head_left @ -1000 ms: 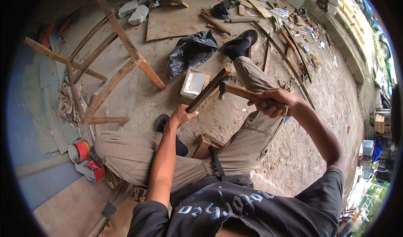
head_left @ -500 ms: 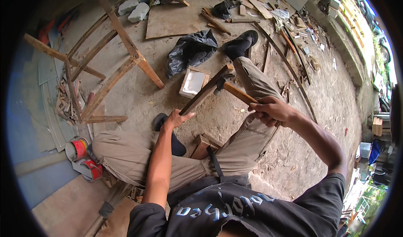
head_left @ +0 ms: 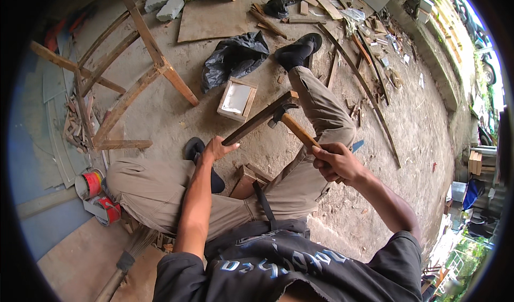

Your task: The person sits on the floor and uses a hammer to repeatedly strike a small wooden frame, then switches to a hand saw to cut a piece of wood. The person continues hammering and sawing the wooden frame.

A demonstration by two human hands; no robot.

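My left hand [head_left: 216, 149] is closed around the near end of a dark wooden bar [head_left: 256, 122], which slants up and away to the right between my legs. In my right hand [head_left: 336, 162] is a claw hammer [head_left: 300, 131], gripped by its wooden handle. The hammer's dark head lies at the far part of the bar; whether it touches the wood I cannot tell. Beyond the bar, a small wooden box [head_left: 236, 98] with a white inside rests on the ground. Next to it lies a crumpled black plastic bag [head_left: 234, 58].
A wooden frame with legs [head_left: 155, 66] stands at the left. Red cans [head_left: 105, 210] and a broom [head_left: 124, 260] are beside my left knee. Wood scraps [head_left: 326, 6] litter the far right, near a long curved strip [head_left: 364, 88]. A wooden block [head_left: 245, 182] sits between my legs.
The hammer has tilted steeper, and my right hand has moved slightly lower and nearer to me. My left hand keeps its hold on the bar. The whole view has shifted a little.
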